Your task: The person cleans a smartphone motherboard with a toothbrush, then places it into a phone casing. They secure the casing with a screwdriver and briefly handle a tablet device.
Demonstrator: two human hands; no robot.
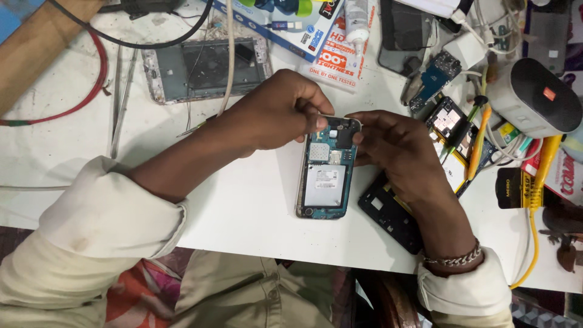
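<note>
An opened phone (325,182) lies on the white table (243,200), its teal circuit board and silver shield showing. My left hand (276,109) pinches the phone's top left corner with its fingertips. From the right, my right hand (398,149) holds the top right corner, thumb and forefinger against the edge near the camera part. A black plastic phone frame (388,212) lies under my right wrist, which wears a metal chain bracelet (452,260).
A bare metal phone chassis (206,67) lies at the back left beside tweezers (118,100) and red and black cables. Boxes, a glue bottle (358,21), circuit boards (446,118), a grey speaker (534,97) and yellow-handled tools (537,176) crowd the right side.
</note>
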